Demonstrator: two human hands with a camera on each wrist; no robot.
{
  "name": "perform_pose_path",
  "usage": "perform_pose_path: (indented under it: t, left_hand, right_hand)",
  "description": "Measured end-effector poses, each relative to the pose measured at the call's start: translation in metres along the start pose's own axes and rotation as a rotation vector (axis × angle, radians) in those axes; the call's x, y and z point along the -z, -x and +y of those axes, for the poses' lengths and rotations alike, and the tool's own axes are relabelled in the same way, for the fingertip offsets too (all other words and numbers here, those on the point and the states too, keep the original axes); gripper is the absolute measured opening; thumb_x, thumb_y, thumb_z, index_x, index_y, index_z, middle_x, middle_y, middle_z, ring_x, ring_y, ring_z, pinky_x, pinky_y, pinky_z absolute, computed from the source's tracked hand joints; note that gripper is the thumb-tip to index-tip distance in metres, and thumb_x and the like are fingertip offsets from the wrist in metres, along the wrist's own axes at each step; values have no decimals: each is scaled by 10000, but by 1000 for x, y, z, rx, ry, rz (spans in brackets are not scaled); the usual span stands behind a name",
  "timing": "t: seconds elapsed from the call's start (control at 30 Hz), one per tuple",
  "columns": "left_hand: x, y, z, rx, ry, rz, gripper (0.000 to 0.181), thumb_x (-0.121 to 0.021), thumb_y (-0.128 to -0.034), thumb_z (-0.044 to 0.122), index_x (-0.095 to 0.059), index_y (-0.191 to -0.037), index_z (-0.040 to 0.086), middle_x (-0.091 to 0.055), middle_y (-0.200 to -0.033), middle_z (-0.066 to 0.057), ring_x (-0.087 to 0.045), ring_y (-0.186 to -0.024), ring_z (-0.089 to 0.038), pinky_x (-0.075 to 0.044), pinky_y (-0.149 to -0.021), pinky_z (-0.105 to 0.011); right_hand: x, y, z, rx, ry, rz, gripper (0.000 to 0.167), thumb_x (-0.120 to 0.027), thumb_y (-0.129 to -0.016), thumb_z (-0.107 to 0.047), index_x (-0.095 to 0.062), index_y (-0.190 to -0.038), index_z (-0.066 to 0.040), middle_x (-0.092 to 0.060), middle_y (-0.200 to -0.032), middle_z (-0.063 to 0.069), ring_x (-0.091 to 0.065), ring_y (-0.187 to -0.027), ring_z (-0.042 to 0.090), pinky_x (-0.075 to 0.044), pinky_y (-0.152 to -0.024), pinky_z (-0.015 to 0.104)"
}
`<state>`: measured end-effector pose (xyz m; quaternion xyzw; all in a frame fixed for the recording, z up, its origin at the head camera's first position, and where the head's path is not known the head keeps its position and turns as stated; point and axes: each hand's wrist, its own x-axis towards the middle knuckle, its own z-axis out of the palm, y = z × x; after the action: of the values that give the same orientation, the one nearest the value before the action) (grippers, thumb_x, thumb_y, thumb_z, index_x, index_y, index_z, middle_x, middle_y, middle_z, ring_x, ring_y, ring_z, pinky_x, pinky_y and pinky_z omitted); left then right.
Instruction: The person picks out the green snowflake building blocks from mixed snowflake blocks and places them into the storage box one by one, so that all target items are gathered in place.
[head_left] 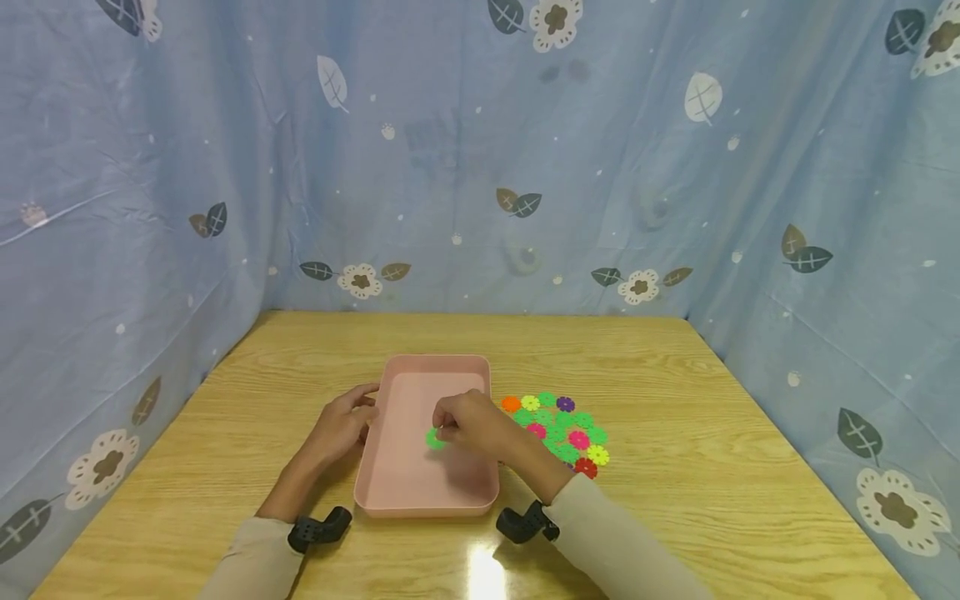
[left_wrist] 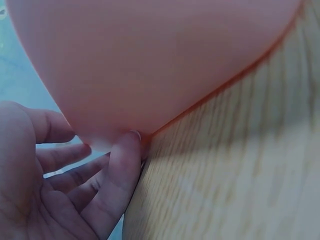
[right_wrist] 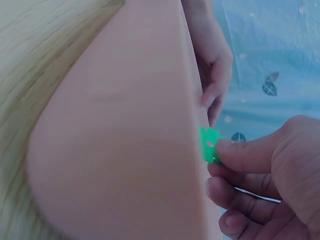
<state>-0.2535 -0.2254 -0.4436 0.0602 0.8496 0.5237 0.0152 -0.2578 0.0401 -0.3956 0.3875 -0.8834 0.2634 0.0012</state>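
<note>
Over the inside of the pink tray, my right hand pinches a green plastic snowflake disc. In the right wrist view, thumb and forefinger grip the disc by its edge, with the other fingers curled below. My left hand rests at the tray's left side. The left wrist view has its thumb touching the outside of the tray wall, with the forefinger's tip at the tray's edge and the other fingers loosely bent.
Right of the tray lies a spread of snowflake discs, mostly green, with pink, yellow, orange, purple and red ones among them. The wooden table meets a blue patterned curtain at the back and sides.
</note>
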Motion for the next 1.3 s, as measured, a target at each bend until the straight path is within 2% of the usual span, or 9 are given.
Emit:
perform_pose_path:
  t: [0.17,0.33,0.53,0.77,1.0,1.13,1.3]
  left_hand:
    - [-1,1,1,-9,15,6,478,-443,-1055,173,-433,-1519,58,-566,-1323,-256,-669,-670,-267,-591,-597,-382]
    - [-1,1,1,-5,11,1,487,-437,-1047,170,-428,-1518,45,-575,-1314,-259,-678,-669,-262,-594,-603,-380]
    - [1,0,3,-9,-2,10,491,-433,-1047,170,-420,-1520,41,-581,-1303,-254,-682,-674,-262,-594,-616,-377]
    - [-1,0,1,-2,-3,5,483,-422,-1054,179,-424,-1520,50,-575,-1324,-246,-676,-678,-254,-588,-624,-368]
    - [-3,0,1,-11,3,12,480,-424,-1046,164,-436,-1510,40,-580,-1297,-241,-677,-679,-256,-591,-615,-370]
    - [-3,-1,0,-9,-10,9,480,-423,-1048,165,-439,-1513,47,-583,-1303,-242,-683,-681,-248,-592,-614,-366]
    - [-2,0,-2,-13,-24,3,485,-421,-1053,172,-430,-1519,38,-576,-1324,-252,-683,-673,-241,-593,-600,-362]
  right_hand:
    - [-3,-10,-8,-7,30,-21,41,-754,-895,-51,-738,-908,-86,-741,-849,-15,-644,-743,38,-525,-732,179]
    - [-8,-19,-13,-21,-20,-67,37,-773,-889,-70,-755,-920,-58,-737,-841,-20,-634,-745,39,-524,-736,172]
    - [-15,-31,-19,-36,-43,-104,36,-790,-879,-88,-756,-891,-90,-696,-810,-68,-595,-742,31,-500,-712,166]
    - [-25,-34,-21,-95,-52,-147,57,-766,-868,-62,-766,-876,-119,-729,-868,-34,-610,-783,47,-508,-725,189]
    - [-36,-36,-22,-101,-7,-172,50,-794,-861,-116,-765,-841,-153,-682,-802,-115,-592,-778,45,-496,-732,199]
    - [-39,-39,-23,-136,-17,-182,72,-798,-849,-122,-757,-802,-158,-650,-753,-139,-557,-767,62,-472,-704,204]
    - [-43,-41,-29,-219,-33,-207,115,-800,-841,-172,-733,-752,-200,-638,-736,-132,-562,-736,91,-478,-648,261]
